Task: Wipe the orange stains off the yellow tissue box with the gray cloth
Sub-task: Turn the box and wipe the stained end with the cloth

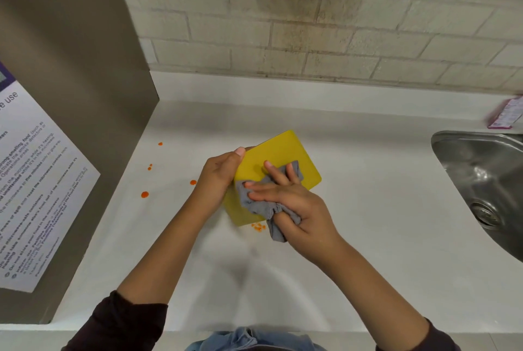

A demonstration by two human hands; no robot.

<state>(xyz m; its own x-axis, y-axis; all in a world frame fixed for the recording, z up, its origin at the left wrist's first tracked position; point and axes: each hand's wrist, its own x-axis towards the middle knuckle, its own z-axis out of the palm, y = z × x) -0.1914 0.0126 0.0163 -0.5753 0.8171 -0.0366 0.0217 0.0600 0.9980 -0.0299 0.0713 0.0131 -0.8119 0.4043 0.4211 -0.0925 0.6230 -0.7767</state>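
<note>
Right hand (294, 203) presses the gray cloth (263, 206) flat on the yellow tissue box (283, 152), fingers spread, thumb pinching a fold. Left hand (220, 175) clamps the box's left edge. Orange drops (258, 226) dot the table (368, 209) just below; steel sink (481, 175) far right.

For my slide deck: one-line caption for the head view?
Left hand steadies yellow tissue box while right hand presses gray cloth onto it.
</note>
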